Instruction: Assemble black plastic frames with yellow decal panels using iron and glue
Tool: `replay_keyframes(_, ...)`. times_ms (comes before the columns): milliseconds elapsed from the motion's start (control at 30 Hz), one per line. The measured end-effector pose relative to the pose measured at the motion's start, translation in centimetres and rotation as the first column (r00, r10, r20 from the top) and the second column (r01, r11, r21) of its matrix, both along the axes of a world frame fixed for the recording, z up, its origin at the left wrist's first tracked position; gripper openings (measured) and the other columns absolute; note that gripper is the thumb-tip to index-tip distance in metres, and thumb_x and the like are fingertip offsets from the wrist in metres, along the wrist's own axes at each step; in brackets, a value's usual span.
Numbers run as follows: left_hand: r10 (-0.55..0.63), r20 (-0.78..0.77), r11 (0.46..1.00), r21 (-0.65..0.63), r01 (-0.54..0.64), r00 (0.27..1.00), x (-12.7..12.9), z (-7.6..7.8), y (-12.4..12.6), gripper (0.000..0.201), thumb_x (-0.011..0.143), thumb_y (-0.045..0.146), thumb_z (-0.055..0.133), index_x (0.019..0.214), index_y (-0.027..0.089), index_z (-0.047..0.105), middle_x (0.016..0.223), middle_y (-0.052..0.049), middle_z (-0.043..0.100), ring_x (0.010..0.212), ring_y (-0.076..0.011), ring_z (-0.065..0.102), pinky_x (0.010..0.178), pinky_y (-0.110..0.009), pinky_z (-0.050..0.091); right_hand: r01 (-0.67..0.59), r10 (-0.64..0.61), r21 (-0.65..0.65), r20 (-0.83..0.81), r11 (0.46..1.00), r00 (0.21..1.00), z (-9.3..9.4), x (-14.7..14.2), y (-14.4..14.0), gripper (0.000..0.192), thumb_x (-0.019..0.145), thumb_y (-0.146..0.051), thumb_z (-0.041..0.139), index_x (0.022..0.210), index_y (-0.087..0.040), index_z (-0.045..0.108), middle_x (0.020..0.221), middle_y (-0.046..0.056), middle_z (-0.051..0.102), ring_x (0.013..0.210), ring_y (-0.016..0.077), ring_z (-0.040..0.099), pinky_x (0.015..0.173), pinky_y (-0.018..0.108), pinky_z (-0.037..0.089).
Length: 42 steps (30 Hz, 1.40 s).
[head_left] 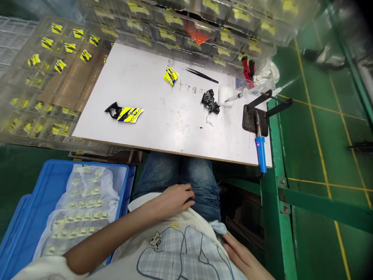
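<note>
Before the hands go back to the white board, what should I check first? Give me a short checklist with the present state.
1. Left hand free: ok, it rests on the lap and holds nothing.
2. Right hand free: ok, open beside the shirt.
3. Soldering iron parked: not ok, its handle hangs over the white board's edge.
4. Iron hot: cannot tell.
5. Yellow-blue part within reach: ok, near the front edge.
6. Tweezers in place: ok, at the back.

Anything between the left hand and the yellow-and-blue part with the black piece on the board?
Nothing on the board blocks it. The left hand rests on the lap, below the white board's near edge; the yellow-and-blue part lies in the open.
</note>
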State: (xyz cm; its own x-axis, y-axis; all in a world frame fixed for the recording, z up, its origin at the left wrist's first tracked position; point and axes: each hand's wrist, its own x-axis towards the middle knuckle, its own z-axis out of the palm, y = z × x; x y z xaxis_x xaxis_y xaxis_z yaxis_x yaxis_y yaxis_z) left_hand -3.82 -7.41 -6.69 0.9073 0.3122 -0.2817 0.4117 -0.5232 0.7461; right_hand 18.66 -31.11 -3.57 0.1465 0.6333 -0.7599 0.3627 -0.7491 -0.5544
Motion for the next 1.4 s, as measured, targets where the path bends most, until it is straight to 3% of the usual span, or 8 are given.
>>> replay_keyframes(133, 0.029, -0.090, 0.999, 0.019, -0.027, 0.996, -1.8, 1.2, 0.4, 0.020, 0.100, 0.025, 0.055, 0.093, 0.017, 0.073, 0.099, -0.006, 0.069, 0.095, -0.0213, 0.066, 0.082, -0.030, 0.050, -0.030, 0.012, 0.164, 0.109, 0.986, 0.994, -0.7, 0.8, 1.7, 0.035, 0.096, -0.049, 0.051, 0.105, -0.024, 0.074, 0.108, 0.010, 0.075, 0.103, 0.0275, 0.071, 0.094, 0.039, 0.057)
replay_keyframes(367, 0.078, -0.258, 0.994, 0.097, -0.055, 0.963, -2.4, 1.6, 0.9, 0.021, 0.100, 0.027, 0.055, 0.092, 0.016, 0.072, 0.094, -0.009, 0.071, 0.093, -0.0252, 0.069, 0.084, -0.034, 0.052, -0.103, 0.033, 0.238, 0.284, 0.966, 0.958, -8.0, -1.8, 6.9, 0.014, 0.074, -0.033, 0.059, 0.078, -0.025, 0.047, 0.072, -0.001, 0.054, 0.061, 0.0177, 0.054, 0.057, 0.028, 0.044)
replay_keyframes(600, 0.121, -0.462, 0.990, -0.012, -0.143, 0.878, -8.4, 3.9, 0.9, 0.026, 0.096, 0.015, 0.049, 0.081, 0.017, 0.070, 0.075, -0.006, 0.073, 0.067, -0.0222, 0.071, 0.055, -0.026, 0.044, -0.321, 0.317, 0.229, 0.053, 0.919, 0.947, -3.0, 0.5, 10.4, 0.023, 0.070, -0.024, 0.066, 0.092, -0.024, 0.062, 0.078, -0.002, 0.062, 0.063, 0.0171, 0.059, 0.062, 0.028, 0.048)
replay_keyframes(800, 0.163, -0.530, 0.972, -0.059, -0.229, 0.832, -12.5, 4.7, -2.9, 0.017, 0.091, 0.020, 0.054, 0.079, 0.017, 0.065, 0.081, -0.009, 0.072, 0.076, -0.0285, 0.071, 0.063, -0.031, 0.048, -0.448, 0.463, 0.499, 0.102, 0.742, 0.880, -2.0, -5.0, 17.7, 0.020, 0.103, -0.026, 0.044, 0.102, -0.020, 0.064, 0.095, 0.006, 0.066, 0.085, 0.0183, 0.065, 0.079, 0.029, 0.052)
replay_keyframes(967, 0.296, -0.458, 0.932, -0.055, -0.359, 0.838, -13.4, 2.4, -5.8, 0.021, 0.094, 0.023, 0.050, 0.111, 0.015, 0.060, 0.114, -0.014, 0.065, 0.109, -0.0314, 0.064, 0.090, -0.039, 0.051, -0.659, 0.736, 0.561, 0.125, 0.501, 0.666, -4.8, -13.0, 20.9, 0.028, 0.083, -0.020, 0.079, 0.109, -0.018, 0.068, 0.107, 0.009, 0.064, 0.104, 0.0277, 0.061, 0.091, 0.038, 0.052)
replay_keyframes(1100, 0.371, -0.400, 0.881, -0.133, -0.454, 0.838, -14.0, 2.5, -6.8, 0.029, 0.092, 0.015, 0.043, 0.116, 0.019, 0.058, 0.116, -0.008, 0.063, 0.097, -0.0218, 0.067, 0.081, -0.029, 0.051, -0.741, 0.807, 0.553, 0.191, 0.382, 0.559, -6.1, -14.3, 21.6, 0.036, 0.076, -0.018, 0.086, 0.108, -0.015, 0.069, 0.106, 0.012, 0.063, 0.101, 0.0308, 0.060, 0.083, 0.040, 0.053)
replay_keyframes(1267, 0.431, -0.380, 0.825, -0.200, -0.528, 0.818, -14.6, 3.6, -7.8, 0.035, 0.104, 0.025, 0.030, 0.099, 0.021, 0.065, 0.071, 0.002, 0.065, 0.061, -0.0151, 0.063, 0.056, -0.021, 0.047, -0.734, 0.814, 0.578, 0.195, 0.355, 0.547, -7.6, -14.0, 22.1, 0.004, 0.092, -0.022, 0.073, 0.092, -0.018, 0.071, 0.091, 0.004, 0.065, 0.089, 0.0211, 0.063, 0.076, 0.030, 0.048)
replay_keyframes(1400, 0.490, -0.343, 0.820, -0.130, -0.557, 0.801, -14.9, 3.0, -10.1, 0.043, 0.107, 0.027, 0.025, 0.101, 0.019, 0.067, 0.062, 0.003, 0.063, 0.050, -0.0139, 0.061, 0.048, -0.020, 0.047, -0.700, 0.757, 0.579, 0.205, 0.418, 0.621, -8.5, -14.5, 21.3, 0.017, 0.101, -0.023, 0.059, 0.093, -0.016, 0.072, 0.088, 0.005, 0.064, 0.085, 0.0192, 0.063, 0.076, 0.029, 0.046)
